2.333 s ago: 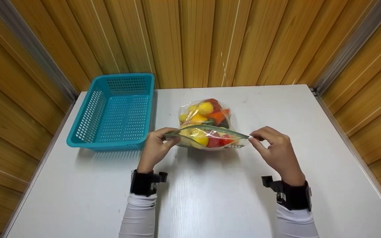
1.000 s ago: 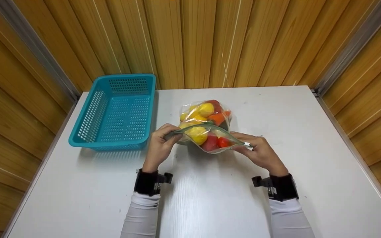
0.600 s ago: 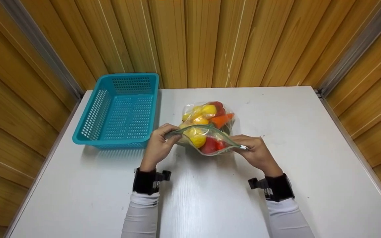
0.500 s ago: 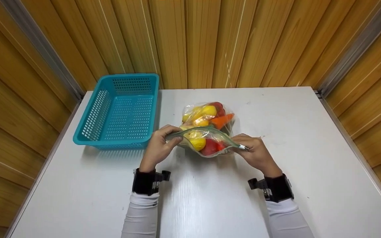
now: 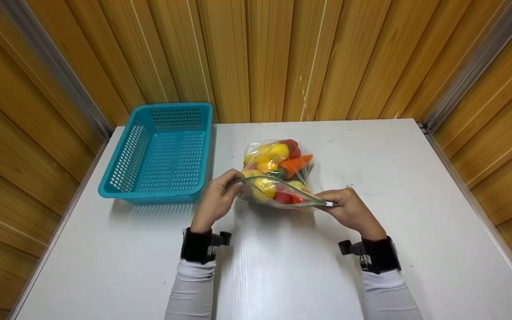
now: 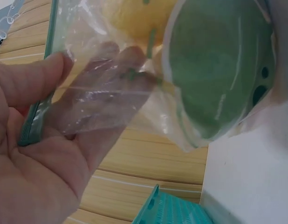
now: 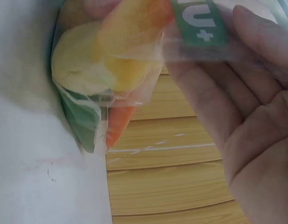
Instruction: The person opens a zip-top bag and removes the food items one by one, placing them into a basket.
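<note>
A clear zipper bag (image 5: 282,205) with a green zip strip is filled with fruit and vegetables: yellow pieces (image 5: 278,151), a red piece (image 5: 292,149), an orange carrot-shaped piece (image 5: 298,164) and others. My left hand (image 5: 215,200) pinches the left end of its mouth; in the left wrist view the thumb presses the strip and the other fingers lie behind the plastic. At the right end, my right hand (image 5: 351,211) grips the mouth near a white zip slider (image 5: 330,204). The right wrist view shows its thumb in front and its fingers behind the film.
A turquoise perforated basket (image 5: 105,189) with nothing in it stands at the back left of the white table (image 5: 282,275). Wood-patterned walls (image 5: 267,62) rise behind the table and at both sides.
My right hand has moved inward from the bag's outer right corner to a fuller grip. Most recently the bag's mouth has narrowed, its two edges lying nearer each other. The basket stays put.
</note>
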Motion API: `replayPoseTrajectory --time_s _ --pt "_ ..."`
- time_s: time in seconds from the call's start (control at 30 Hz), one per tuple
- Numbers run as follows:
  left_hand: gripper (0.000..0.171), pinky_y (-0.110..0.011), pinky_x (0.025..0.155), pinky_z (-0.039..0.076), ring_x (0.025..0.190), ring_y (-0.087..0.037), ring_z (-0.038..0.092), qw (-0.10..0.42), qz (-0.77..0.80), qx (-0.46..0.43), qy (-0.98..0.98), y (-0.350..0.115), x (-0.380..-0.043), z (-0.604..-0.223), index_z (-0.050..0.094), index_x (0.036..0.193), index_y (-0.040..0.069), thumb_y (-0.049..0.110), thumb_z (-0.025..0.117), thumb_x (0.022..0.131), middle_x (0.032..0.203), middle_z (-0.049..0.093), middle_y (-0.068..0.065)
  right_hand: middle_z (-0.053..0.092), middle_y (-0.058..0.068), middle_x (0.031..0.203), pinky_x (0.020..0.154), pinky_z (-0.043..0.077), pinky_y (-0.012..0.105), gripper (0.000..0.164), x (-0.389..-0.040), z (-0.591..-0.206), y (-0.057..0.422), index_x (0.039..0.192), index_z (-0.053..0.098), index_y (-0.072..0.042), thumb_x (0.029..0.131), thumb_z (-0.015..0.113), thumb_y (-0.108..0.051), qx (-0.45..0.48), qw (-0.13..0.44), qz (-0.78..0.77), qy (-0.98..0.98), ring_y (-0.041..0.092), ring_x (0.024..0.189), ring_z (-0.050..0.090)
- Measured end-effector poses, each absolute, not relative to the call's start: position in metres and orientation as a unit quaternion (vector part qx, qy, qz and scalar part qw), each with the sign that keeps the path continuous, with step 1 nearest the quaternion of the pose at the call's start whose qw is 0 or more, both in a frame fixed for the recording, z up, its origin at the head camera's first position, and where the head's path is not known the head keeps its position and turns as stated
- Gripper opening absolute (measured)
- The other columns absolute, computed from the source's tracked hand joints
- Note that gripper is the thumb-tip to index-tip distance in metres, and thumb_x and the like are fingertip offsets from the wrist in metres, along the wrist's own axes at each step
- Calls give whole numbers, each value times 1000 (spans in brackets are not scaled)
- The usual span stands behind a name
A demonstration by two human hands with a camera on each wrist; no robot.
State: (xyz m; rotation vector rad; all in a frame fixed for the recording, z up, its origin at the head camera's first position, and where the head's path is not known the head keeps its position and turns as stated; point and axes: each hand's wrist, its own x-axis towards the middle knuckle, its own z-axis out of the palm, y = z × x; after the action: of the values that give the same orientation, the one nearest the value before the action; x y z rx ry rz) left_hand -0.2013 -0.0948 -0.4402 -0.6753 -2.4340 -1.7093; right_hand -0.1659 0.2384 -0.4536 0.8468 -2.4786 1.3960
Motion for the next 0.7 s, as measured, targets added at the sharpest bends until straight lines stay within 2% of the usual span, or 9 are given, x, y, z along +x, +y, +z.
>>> replayPoseTrajectory --time_s 0.17,0.4,0.57,0.7 --pt "8 -35 85 56 101 -28 67 48 -570 -213 -792 -91 -204 -445 63 107 0 1 56 104 106 71 -17 78 18 102 86 52 12 18 -171 -458 235 100 80 3 84 77 10 262 99 461 -842 8 100 71" --pt "14 -45 95 57 119 -36 66 15 -574 -218 -789 -97 -202 -449 61 114 -2 5 61 102 121 68 -23 77 20 98 82 53 11 20 -172 -461 231 99 80 5 82 76 14 258 127 484 -826 1 96 69" --pt "23 -49 102 53 120 -33 65 12 -545 -230 -806 -104 -200 -442 66 117 0 16 67 101 124 71 -19 76 23 96 80 55 13 26 -171 -459 230 98 79 7 78 75 21 278 135 517 -798 -3 95 69" --pt "23 -47 98 56 111 -29 70 18 -527 -237 -816 -106 -199 -437 70 113 -1 18 65 102 116 74 -16 76 25 99 80 57 15 26 -172 -459 231 103 78 8 80 73 21 296 118 537 -781 -2 98 69"
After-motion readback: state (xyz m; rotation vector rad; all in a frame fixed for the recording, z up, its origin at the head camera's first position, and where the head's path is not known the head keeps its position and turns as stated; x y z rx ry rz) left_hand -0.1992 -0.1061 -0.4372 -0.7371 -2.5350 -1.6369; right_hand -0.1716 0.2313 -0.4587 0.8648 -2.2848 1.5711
